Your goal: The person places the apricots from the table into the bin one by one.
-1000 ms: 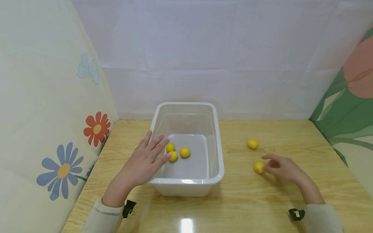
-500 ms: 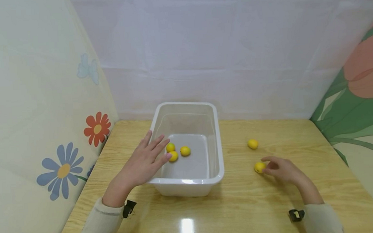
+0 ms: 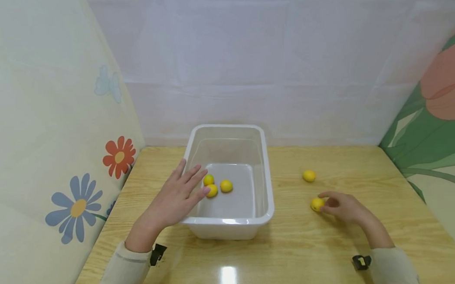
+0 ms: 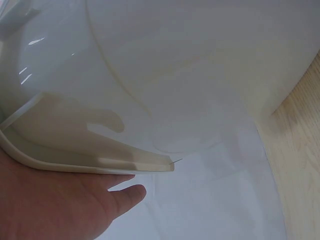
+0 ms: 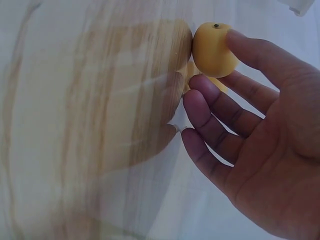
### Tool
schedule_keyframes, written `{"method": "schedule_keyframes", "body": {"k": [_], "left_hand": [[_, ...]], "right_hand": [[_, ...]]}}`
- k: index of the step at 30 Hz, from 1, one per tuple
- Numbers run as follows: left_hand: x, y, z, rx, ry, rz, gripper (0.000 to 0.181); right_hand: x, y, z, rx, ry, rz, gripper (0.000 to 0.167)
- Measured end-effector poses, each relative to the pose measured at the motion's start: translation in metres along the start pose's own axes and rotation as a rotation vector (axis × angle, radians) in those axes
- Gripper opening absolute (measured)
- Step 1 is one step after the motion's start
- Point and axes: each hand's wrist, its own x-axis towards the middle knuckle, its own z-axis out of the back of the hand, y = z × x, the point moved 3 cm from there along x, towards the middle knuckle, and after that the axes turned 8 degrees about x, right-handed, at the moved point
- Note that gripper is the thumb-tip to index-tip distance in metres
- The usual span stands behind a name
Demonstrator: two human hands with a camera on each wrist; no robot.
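Thumb and index finger of the right hand (image 3: pixel 345 206) curl about a small, round yellow fruit (image 3: pixel 316 204) on the pale wood-grain bench (image 3: pixel 297 255), right of the white plastic bin (image 3: pixel 223 230); how firm the pinch is, I cannot tell. Taking hold of this fruit seems the step in hand, and the next move calls for a secure two-sided grip before any lift. The left hand (image 3: pixel 170 200), fingers straight and spread, rests over the bin's left rim. A second yellow fruit (image 3: pixel 309 175) sits right of the bin, farther back; inside the bin lie two yellow fruits (image 3: pixel 226 186) and one greenish-yellow fruit (image 3: pixel 208 178).
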Motion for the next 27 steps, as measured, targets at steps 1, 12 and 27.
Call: {"method": "schedule_keyframes", "body": {"k": [1, 12, 27], "left_hand": [[-0.0001, -0.0001, 0.0001, -0.001, 0.000, 0.001, 0.063], [-0.0004, -0.0010, 0.0006, -0.006, 0.008, 0.008, 0.064], [-0.0006, -0.0016, 0.0012, -0.004, 0.004, 0.010, 0.064]], "right_hand": [[0.0001, -0.0001, -0.0001, 0.000, 0.001, -0.002, 0.050], [0.0018, -0.0018, -0.0012, -0.007, 0.000, -0.022, 0.052], [0.0050, 0.0050, 0.0017, -0.022, -0.045, 0.054, 0.049]]}}
